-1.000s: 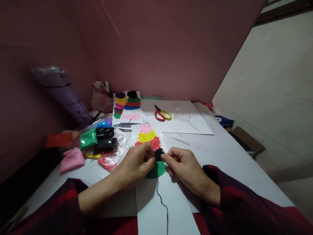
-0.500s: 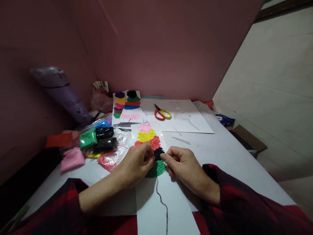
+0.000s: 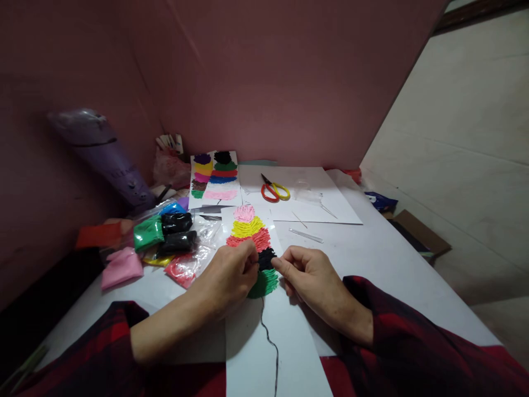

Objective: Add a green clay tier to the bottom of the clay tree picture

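Observation:
A white card (image 3: 248, 353) lies before me, bearing stacked bands of textured, clay-like material: pink, yellow, coral red, black (image 3: 266, 258) and green (image 3: 264, 284). From the green band a thin dark wavy line (image 3: 268, 336) runs down the card. My left hand (image 3: 231, 273) is closed in a pinch over the left side of the black and green bands. At their right edge, my right hand (image 3: 312, 278) pinches with thumb and forefinger. Whatever either hand holds is too small or hidden to make out.
Bagged coloured clay, including green (image 3: 149, 234), black (image 3: 177, 243) and pink (image 3: 122, 268), lies left. Behind are banded cards (image 3: 223, 176) and red-and-yellow scissors (image 3: 275, 190) on a white sheet (image 3: 343, 212). A clear rod (image 3: 306, 236) lies right of the card; a purple bag (image 3: 107, 157) leans left.
The card's lower part has shifted slightly left, together with its dark line. Both hands stay pinched in nearly the same place.

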The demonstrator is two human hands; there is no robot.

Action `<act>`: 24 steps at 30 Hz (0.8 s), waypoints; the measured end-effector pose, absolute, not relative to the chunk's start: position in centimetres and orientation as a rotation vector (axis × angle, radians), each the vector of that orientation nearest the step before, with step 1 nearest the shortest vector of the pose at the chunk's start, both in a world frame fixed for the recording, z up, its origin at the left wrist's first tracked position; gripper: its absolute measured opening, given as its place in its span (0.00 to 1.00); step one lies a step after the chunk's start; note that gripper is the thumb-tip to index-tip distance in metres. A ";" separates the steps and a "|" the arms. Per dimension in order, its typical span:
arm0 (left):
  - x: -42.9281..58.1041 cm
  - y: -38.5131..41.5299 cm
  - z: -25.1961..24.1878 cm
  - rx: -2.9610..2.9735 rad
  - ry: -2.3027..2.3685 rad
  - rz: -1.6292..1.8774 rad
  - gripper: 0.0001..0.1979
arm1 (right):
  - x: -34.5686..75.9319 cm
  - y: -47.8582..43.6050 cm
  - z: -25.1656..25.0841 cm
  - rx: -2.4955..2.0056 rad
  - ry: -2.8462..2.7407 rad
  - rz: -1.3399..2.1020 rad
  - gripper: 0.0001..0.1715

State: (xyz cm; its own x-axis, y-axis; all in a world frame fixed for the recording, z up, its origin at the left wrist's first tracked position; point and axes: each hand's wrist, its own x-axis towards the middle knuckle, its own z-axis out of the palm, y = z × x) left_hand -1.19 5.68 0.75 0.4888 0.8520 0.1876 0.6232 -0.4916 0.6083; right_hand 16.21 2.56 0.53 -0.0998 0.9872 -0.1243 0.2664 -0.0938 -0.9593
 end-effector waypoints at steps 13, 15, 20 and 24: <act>-1.5 5.7 0.8 2.231 1.274 0.592 0.04 | 16.5 2.0 2.3 -1.662 -1.945 1.026 0.14; -1.6 5.6 0.8 2.242 1.290 0.592 0.04 | 16.5 2.0 2.3 -1.662 -1.955 1.013 0.14; -1.8 5.5 0.6 2.256 1.282 0.612 0.04 | 16.5 2.0 2.1 -1.663 -1.962 1.002 0.13; -2.0 5.5 0.6 2.257 1.283 0.605 0.04 | 16.5 2.0 2.2 -1.663 -1.963 1.010 0.13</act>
State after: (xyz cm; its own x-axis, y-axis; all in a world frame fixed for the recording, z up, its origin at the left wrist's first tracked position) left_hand -2.00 5.46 0.65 0.4651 0.8738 0.1422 0.6660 -0.4512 0.5941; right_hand 16.48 2.03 2.15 -0.2311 0.9593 -0.1624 0.6895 0.0437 -0.7229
